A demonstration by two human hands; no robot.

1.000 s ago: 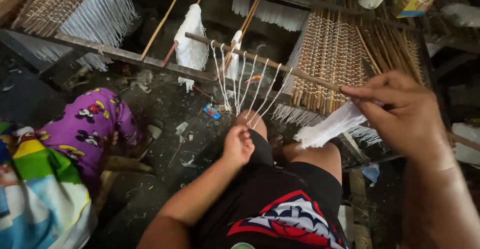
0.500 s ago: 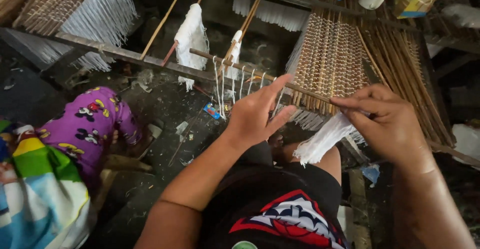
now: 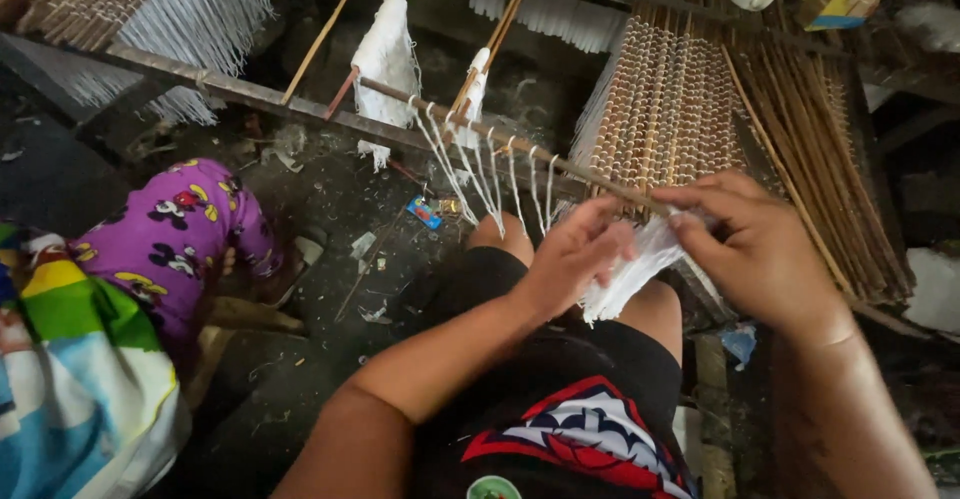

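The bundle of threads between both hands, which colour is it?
White; the bundle of threads shows best in the head view.

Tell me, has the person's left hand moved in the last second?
Yes. The left hand has risen from the knee toward the long stick and now touches the white thread bundle held by the right hand.

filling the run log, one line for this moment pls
left hand: on white string bundle | right hand: pinching bundle top | woven stick mat: behind
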